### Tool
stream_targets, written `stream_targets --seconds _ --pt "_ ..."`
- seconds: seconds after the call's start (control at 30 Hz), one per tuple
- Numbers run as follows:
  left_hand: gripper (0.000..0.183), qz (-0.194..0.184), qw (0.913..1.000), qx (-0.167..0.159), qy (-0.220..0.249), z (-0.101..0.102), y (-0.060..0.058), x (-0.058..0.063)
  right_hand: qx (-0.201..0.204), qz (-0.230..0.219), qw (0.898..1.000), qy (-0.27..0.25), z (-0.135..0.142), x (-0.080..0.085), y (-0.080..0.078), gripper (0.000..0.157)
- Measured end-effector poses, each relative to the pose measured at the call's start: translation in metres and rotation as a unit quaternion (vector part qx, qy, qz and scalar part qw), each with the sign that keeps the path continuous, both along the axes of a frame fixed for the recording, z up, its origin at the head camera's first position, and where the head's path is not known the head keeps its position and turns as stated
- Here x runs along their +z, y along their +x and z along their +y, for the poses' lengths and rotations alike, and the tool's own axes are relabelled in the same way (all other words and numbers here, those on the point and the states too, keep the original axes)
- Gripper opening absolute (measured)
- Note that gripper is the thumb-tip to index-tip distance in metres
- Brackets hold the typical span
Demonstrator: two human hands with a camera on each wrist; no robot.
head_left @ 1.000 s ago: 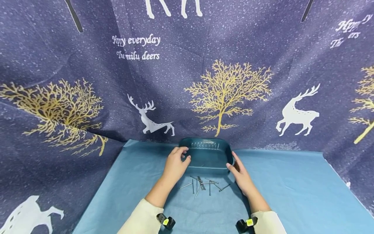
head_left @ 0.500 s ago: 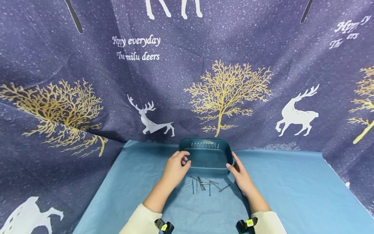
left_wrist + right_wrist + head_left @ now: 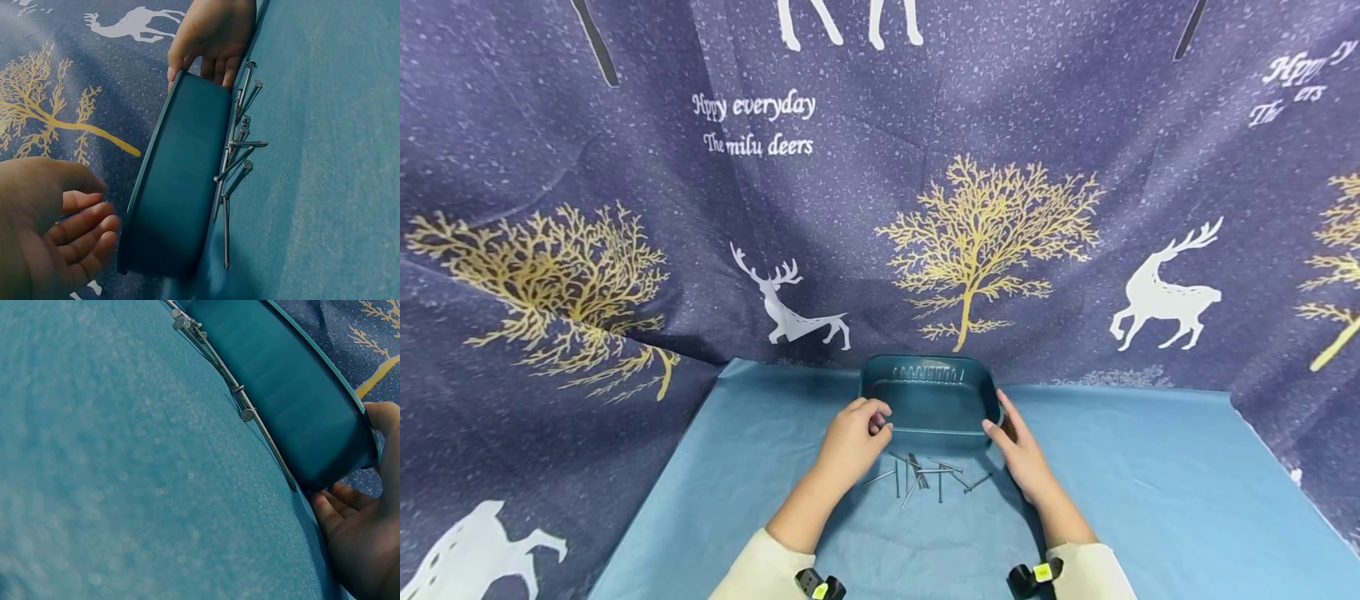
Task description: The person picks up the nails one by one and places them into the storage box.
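A dark teal plastic tray [image 3: 928, 432] stands at the back of the cloth-covered table. My right hand [image 3: 1028, 462] grips its right end, thumb over the rim and fingers low on the outer wall, as the right wrist view shows with the tray [image 3: 300, 394] beside the hand [image 3: 369, 540]. By the left front corner my left hand [image 3: 852, 440] hovers with loosely bent fingers. In the left wrist view this hand [image 3: 47, 228] has nothing between its fingers and is apart from the tray [image 3: 172, 175]. Several steel nails [image 3: 935, 471] lie scattered before the tray's front wall.
The blue cloth [image 3: 1135, 475] covers the table on both sides of the tray. Close behind the tray hangs a dark purple curtain [image 3: 865, 208] with deer and golden trees. A small camera is strapped to each wrist.
My left hand has sunk slightly toward the tray's front corner, its thumb and fingers drawing closer together. A small sliver seen inside the front wall is out of sight. My right hand keeps its place.
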State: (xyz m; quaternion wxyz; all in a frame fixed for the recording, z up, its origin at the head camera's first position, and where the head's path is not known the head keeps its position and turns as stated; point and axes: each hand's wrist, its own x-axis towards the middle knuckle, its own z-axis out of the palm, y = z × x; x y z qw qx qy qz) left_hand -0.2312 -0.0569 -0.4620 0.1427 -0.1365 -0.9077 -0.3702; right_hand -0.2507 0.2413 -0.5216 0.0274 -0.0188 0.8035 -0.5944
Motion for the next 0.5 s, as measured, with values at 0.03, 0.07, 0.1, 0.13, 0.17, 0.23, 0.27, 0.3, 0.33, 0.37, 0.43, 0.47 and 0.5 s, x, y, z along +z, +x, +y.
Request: stream_targets --seconds 0.03,0.07,0.1,0.13,0.17,0.23,0.27,0.3,0.33,0.37,0.43,0.47,0.5 --pt "0.012 0.0 1.0 -0.003 -0.001 -0.0004 0.0001 -0.0003 0.0 -0.001 1.0 -0.002 -0.0003 0.0006 0.0003 0.071" --pt "0.011 0.0 1.0 -0.005 -0.001 -0.0009 0.0003 -0.0008 -0.001 -0.001 1.0 -0.004 -0.0006 0.0012 0.0006 0.072" --pt "0.011 0.001 1.0 -0.008 -0.001 -0.0013 0.0005 -0.0009 -0.001 -0.001 1.0 -0.005 -0.0009 0.0017 0.0009 0.072" --pt "0.011 0.001 0.9999 -0.011 -0.001 -0.0018 0.0008 -0.0011 -0.001 0.0 1.0 -0.007 -0.0012 0.0021 0.0011 0.072" --pt "0.011 0.002 0.9999 -0.014 -0.003 -0.0023 0.0011 -0.0014 -0.001 0.0 1.0 -0.008 -0.001 0.0019 0.001 0.072" --pt "0.011 0.001 0.9998 -0.02 -0.005 -0.0032 0.0017 -0.0021 0.0 -0.001 1.0 -0.007 -0.0004 0.0013 0.0005 0.072" --pt "0.01 0.001 0.9997 -0.023 -0.008 -0.0034 0.0021 -0.0021 0.0 -0.002 1.0 -0.006 0.0 0.0008 0.0002 0.072" --pt "0.01 0.0 0.9996 -0.027 -0.011 -0.0035 0.0024 -0.0022 0.0 -0.003 1.0 -0.005 0.0007 0.0 -0.0004 0.072" --pt "0.009 0.0 0.9994 -0.03 -0.015 -0.0037 0.0026 -0.0025 0.0 -0.004 1.0 -0.004 0.0012 -0.0007 -0.0009 0.072" --pt "0.008 -0.002 0.9993 -0.032 -0.02 -0.0037 0.0027 -0.0029 0.0 -0.006 1.0 -0.003 0.0015 -0.0013 -0.0013 0.072" --pt "0.007 -0.002 0.9989 -0.036 -0.029 -0.0035 0.0031 -0.0034 0.001 -0.008 1.0 -0.003 0.0017 -0.0018 -0.0016 0.071" --pt "0.007 0.0 0.9987 -0.038 -0.034 -0.0034 0.0034 -0.0037 0.001 -0.008 1.0 -0.003 0.0015 -0.0018 -0.0014 0.071" --pt "0.006 -0.001 0.9984 -0.04 -0.04 -0.0034 0.0037 -0.0042 0.002 -0.007 1.0 -0.003 0.0014 -0.0018 -0.0012 0.071"
